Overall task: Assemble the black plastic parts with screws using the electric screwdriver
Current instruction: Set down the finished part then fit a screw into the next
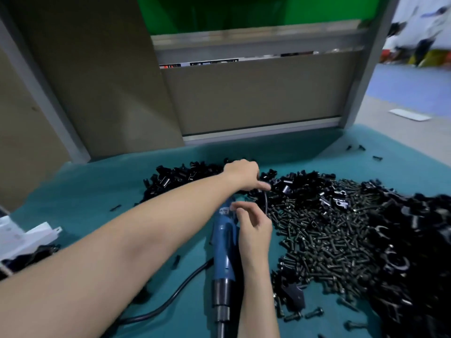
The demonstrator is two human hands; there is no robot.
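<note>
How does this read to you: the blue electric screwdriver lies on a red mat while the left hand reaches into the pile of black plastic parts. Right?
Not quite. The head view shows the electric screwdriver lying on a teal mat, not a red one. The rest holds: the left hand reaches into the pile of black plastic parts.

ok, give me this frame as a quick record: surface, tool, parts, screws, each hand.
surface: teal mat
tool: blue electric screwdriver lying on the mat, bit end toward the camera, black cable trailing left
parts: black plastic parts piled at the far side
screws: black screws heaped right of the tool
left hand: reaching into the parts pile, index finger out; hold unclear
right hand: fingers curled beside the screwdriver body; grip unclear
</note>
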